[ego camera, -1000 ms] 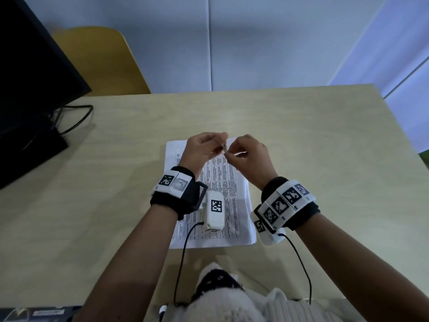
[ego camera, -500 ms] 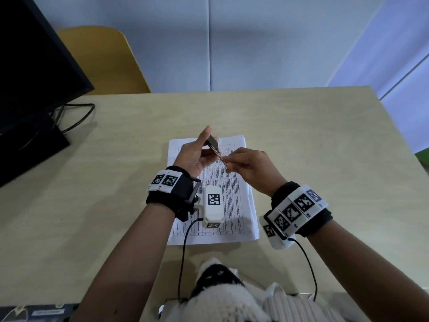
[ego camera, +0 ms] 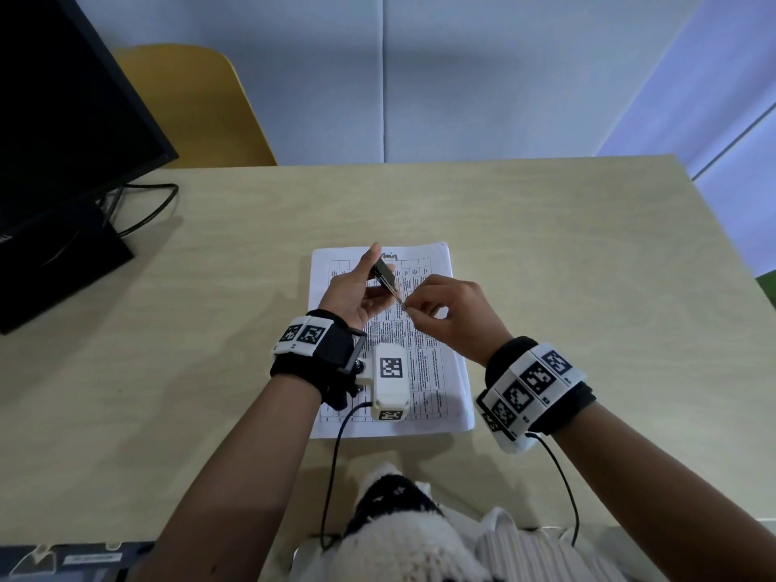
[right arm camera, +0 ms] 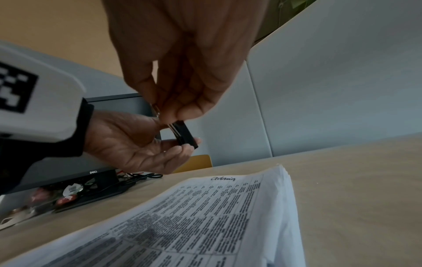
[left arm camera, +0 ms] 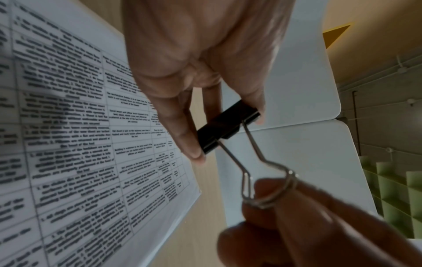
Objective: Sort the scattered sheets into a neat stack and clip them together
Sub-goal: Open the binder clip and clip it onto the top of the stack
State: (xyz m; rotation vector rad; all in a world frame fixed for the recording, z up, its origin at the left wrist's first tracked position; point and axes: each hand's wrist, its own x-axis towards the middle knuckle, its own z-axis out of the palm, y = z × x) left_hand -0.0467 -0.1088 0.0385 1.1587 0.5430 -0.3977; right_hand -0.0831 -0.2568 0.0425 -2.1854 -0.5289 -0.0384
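Observation:
A stack of printed sheets (ego camera: 436, 371) (left arm camera: 75, 144) (right arm camera: 228, 216) lies squared on the table in front of me. Above its far end both hands hold a black binder clip (ego camera: 385, 275) (left arm camera: 228, 126) (right arm camera: 185, 134). My left hand (ego camera: 361, 287) (left arm camera: 205, 108) pinches the clip's black body between fingertips and thumb. My right hand (ego camera: 441, 312) (right arm camera: 173, 112) pinches the clip's two wire handles (left arm camera: 262, 180) together. The clip hangs clear of the paper and grips no sheet.
A black monitor (ego camera: 63, 119) on its stand, with cables (ego camera: 147, 207), fills the left back of the wooden table (ego camera: 588, 287). A yellow chair (ego camera: 197, 102) stands behind the far edge. Grey partition panels (ego camera: 462, 77) close off the back.
The hands have come a little apart. The left hand turned palm up with the clip's black body now showing, and the right hand slid toward me along the wire handles.

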